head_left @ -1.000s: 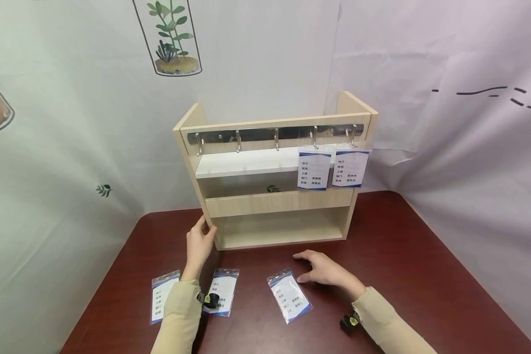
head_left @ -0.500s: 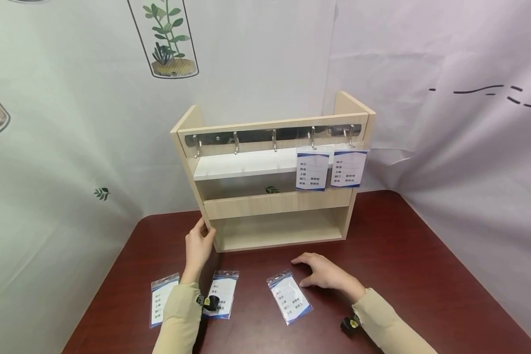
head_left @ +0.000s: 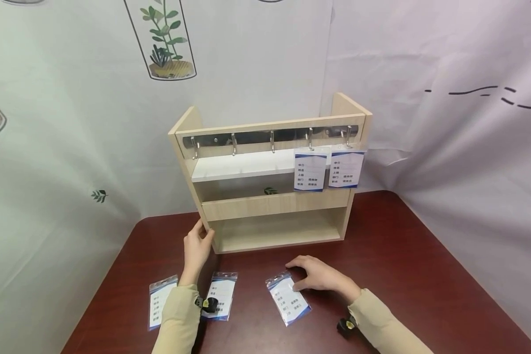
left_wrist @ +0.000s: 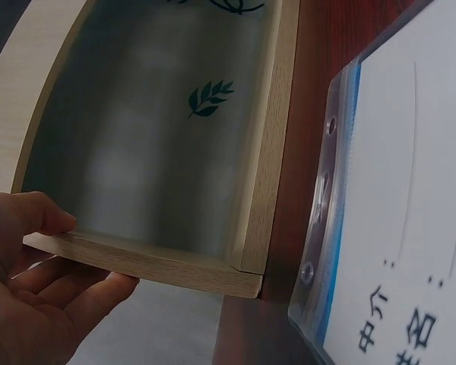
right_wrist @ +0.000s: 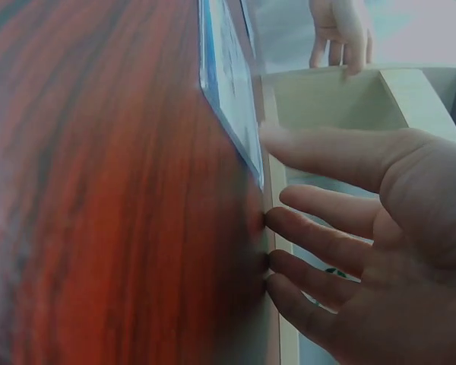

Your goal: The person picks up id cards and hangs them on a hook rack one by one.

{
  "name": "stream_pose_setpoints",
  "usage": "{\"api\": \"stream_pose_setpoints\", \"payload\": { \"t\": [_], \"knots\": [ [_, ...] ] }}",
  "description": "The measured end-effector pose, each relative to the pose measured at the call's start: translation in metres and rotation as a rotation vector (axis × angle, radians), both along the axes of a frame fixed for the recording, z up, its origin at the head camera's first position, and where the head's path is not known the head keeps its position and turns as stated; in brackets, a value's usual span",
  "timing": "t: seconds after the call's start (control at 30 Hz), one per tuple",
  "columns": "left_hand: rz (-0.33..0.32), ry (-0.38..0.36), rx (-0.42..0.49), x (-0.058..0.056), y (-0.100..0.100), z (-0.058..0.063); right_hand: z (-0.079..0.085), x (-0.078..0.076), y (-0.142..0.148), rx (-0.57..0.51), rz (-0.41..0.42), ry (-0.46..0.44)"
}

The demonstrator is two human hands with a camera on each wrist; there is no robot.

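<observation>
My left hand [head_left: 196, 248] grips the left side panel of a light wooden shelf rack [head_left: 276, 200]. In the left wrist view its thumb lies on one side of the panel and its fingers on the other. My right hand [head_left: 316, 275] is beside a badge holder [head_left: 288, 300] lying tilted on the table, thumb over its upper right edge. In the right wrist view the fingers [right_wrist: 319, 239] are spread, with the thumb tip at the holder and the other fingertips close to the tabletop. Two more badge holders hang from the rack's right hooks [head_left: 310, 138].
Another badge holder [head_left: 220, 295] lies by my left wrist, and one more [head_left: 159, 300] is partly covered by the left sleeve. The dark red table [head_left: 402, 255] extends to the right. A white patterned curtain [head_left: 256, 54] stands behind the rack.
My right hand has shifted slightly left, and its thumb now overlaps the tilted badge holder. The left hand keeps its grip on the rack. The head view has shifted slightly.
</observation>
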State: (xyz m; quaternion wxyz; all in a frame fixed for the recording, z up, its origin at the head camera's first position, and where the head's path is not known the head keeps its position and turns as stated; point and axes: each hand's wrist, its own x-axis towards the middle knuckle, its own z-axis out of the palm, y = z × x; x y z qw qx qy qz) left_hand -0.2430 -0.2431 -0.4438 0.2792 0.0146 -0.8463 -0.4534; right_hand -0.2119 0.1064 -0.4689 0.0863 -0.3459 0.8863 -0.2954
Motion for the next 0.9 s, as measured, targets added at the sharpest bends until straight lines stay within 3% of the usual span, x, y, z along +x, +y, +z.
{"api": "stream_pose_setpoints", "payload": {
  "t": [0.37,0.63,0.9],
  "knots": [
    [-0.023,0.028,0.011,-0.004,0.000,0.004,0.002,0.003,-0.007,0.037,0.031,0.036],
    [-0.012,0.006,-0.021,-0.005,-0.001,0.006,0.008,-0.002,-0.012,0.079,0.046,0.001],
    [0.001,-0.006,-0.009,-0.001,0.000,0.000,0.011,-0.005,-0.017,0.128,0.061,-0.044]
  ]
}}
